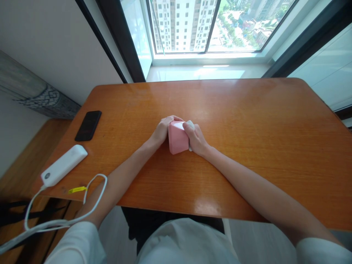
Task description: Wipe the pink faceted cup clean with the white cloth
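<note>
Over the middle of the wooden table, both of my hands hold a pink box-shaped object (178, 138) with rounded edges. My left hand (163, 129) wraps round its left side, the fingers curling over the far top edge and partly hidden. On the opposite side my right hand (197, 140) is closed, its thumb pressed near the upper right corner. A whitish part (190, 125) shows between that hand and the pink body. I cannot make out what kind of object it is, or whether its underside touches the table.
On the wooden table (261, 146), a black phone (88, 125) lies at the left. Nearer me is a white power bank (64, 165) with a white cable (35, 229) running over my left forearm. A yellow tag (77, 190) hangs on the cable. A window (206, 27) stands beyond.
</note>
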The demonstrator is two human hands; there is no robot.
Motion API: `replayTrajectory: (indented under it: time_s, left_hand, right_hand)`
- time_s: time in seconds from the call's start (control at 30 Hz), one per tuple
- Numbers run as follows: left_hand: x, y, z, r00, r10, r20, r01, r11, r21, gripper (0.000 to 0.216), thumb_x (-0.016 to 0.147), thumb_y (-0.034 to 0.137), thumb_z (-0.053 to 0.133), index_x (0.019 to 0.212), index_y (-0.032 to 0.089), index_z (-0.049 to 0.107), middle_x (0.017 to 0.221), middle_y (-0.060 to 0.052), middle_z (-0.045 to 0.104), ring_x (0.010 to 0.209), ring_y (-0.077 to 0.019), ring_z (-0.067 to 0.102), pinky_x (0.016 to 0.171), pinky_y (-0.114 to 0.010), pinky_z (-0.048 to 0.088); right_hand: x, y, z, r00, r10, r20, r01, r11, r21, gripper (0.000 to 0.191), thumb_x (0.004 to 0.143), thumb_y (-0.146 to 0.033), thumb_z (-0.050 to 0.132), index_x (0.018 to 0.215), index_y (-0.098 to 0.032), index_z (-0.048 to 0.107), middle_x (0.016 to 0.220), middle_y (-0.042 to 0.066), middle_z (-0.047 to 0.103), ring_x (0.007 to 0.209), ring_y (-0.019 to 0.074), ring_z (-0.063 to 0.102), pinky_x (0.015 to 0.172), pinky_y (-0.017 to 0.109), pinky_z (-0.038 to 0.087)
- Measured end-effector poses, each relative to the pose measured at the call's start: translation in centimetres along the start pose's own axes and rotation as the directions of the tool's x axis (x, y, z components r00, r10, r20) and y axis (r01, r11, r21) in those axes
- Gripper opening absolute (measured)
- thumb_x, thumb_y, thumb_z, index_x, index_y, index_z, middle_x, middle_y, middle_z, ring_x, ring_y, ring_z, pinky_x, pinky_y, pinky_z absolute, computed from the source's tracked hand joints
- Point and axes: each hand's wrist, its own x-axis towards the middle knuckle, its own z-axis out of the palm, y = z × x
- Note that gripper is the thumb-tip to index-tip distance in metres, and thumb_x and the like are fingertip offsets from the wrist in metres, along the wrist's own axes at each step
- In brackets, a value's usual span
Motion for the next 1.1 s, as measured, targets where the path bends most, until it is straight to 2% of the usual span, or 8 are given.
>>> replayTrajectory:
  time_s: [0.2, 0.4, 0.57, 0.63, 0.73, 0.93, 1.0, 1.1]
  left_hand:
    - [0.6, -1.8, -0.9, 0.997, 0.029, -0.073, -0.021, 0.994, 0.104, 0.042, 0.099, 0.047, 0.048, 0.088, 0.023, 0.081, 0.097, -0.007, 0.083, 0.095, -0.0272, 0.074, 0.092, -0.042, 0.058]
    - [0.1, -2.9, -0.5, 0.974, 0.124, -0.191, -0.100, 0.986, 0.130, 0.047, 0.109, 0.057, 0.042, 0.108, 0.023, 0.075, 0.097, -0.005, 0.079, 0.089, -0.0233, 0.072, 0.087, -0.037, 0.055]
    - [-0.7, -2.5, 0.1, 0.923, 0.293, -0.251, -0.248, 0.949, 0.194, 0.043, 0.115, 0.059, 0.043, 0.126, 0.027, 0.068, 0.126, -0.007, 0.077, 0.106, -0.0220, 0.072, 0.100, -0.036, 0.055]
    - [-1.0, -2.4, 0.2, 0.887, 0.410, -0.211, -0.357, 0.900, 0.248, 0.044, 0.117, 0.059, 0.040, 0.137, 0.028, 0.064, 0.141, -0.010, 0.072, 0.117, -0.0229, 0.070, 0.106, -0.038, 0.055]
    - [-1.4, -2.3, 0.1, 0.826, 0.562, -0.044, -0.517, 0.785, 0.342, 0.054, 0.117, 0.063, 0.040, 0.156, 0.028, 0.053, 0.156, -0.014, 0.063, 0.132, -0.0260, 0.068, 0.110, -0.042, 0.056]
    - [-1.7, -2.2, 0.3, 0.665, 0.740, 0.100, -0.667, 0.529, 0.525, 0.077, 0.104, 0.067, 0.069, 0.167, 0.029, 0.045, 0.169, -0.018, 0.053, 0.158, -0.0370, 0.053, 0.129, -0.054, 0.047]
    - [-1.6, -2.2, 0.4, 0.663, 0.739, 0.118, -0.653, 0.494, 0.574, 0.071, 0.105, 0.060, 0.071, 0.165, 0.030, 0.047, 0.171, -0.017, 0.052, 0.158, -0.0363, 0.053, 0.131, -0.054, 0.045]
    - [-1.3, -2.4, 0.4, 0.707, 0.700, 0.099, -0.603, 0.524, 0.602, 0.053, 0.112, 0.053, 0.061, 0.159, 0.030, 0.051, 0.175, -0.016, 0.046, 0.161, -0.0342, 0.050, 0.132, -0.054, 0.044]
  right_hand:
    - [0.0, -0.3, 0.1, 1.000, -0.030, 0.006, 0.030, 0.999, -0.029, 0.076, 0.096, -0.095, 0.050, 0.066, -0.025, 0.045, 0.058, -0.003, 0.044, 0.056, 0.0113, 0.040, 0.047, 0.026, 0.029]
    - [0.1, -0.3, 0.1, 0.999, 0.051, 0.005, -0.051, 0.994, 0.098, 0.073, 0.093, -0.093, 0.059, 0.069, -0.026, 0.048, 0.055, -0.003, 0.046, 0.049, 0.0113, 0.042, 0.041, 0.025, 0.030]
    - [0.4, 0.1, 0.0, 0.991, 0.109, -0.074, -0.092, 0.975, 0.201, 0.069, 0.095, -0.088, 0.063, 0.069, -0.026, 0.050, 0.054, -0.004, 0.047, 0.043, 0.0107, 0.043, 0.038, 0.025, 0.031]
    - [0.6, 0.3, 0.0, 0.982, 0.125, -0.142, -0.091, 0.969, 0.228, 0.068, 0.096, -0.088, 0.062, 0.071, -0.026, 0.051, 0.054, -0.004, 0.048, 0.042, 0.0108, 0.043, 0.037, 0.025, 0.031]
    - [0.6, 0.5, 0.0, 0.971, 0.104, -0.216, -0.047, 0.967, 0.252, 0.066, 0.096, -0.086, 0.065, 0.074, -0.025, 0.055, 0.057, -0.004, 0.050, 0.045, 0.0105, 0.045, 0.040, 0.024, 0.034]
    - [0.5, 0.5, 0.1, 0.971, 0.061, -0.232, -0.009, 0.976, 0.218, 0.070, 0.101, -0.087, 0.058, 0.073, -0.023, 0.062, 0.063, 0.000, 0.059, 0.056, 0.0130, 0.055, 0.051, 0.026, 0.043]
    - [0.7, 0.6, 0.2, 0.967, 0.049, -0.249, 0.013, 0.971, 0.241, 0.066, 0.099, -0.085, 0.062, 0.082, -0.022, 0.069, 0.073, 0.001, 0.067, 0.068, 0.0153, 0.063, 0.060, 0.027, 0.051]
    - [1.0, 1.0, 0.3, 0.972, 0.022, -0.233, 0.040, 0.966, 0.256, 0.064, 0.098, -0.085, 0.064, 0.086, -0.023, 0.072, 0.077, 0.001, 0.069, 0.073, 0.0161, 0.065, 0.064, 0.028, 0.053]
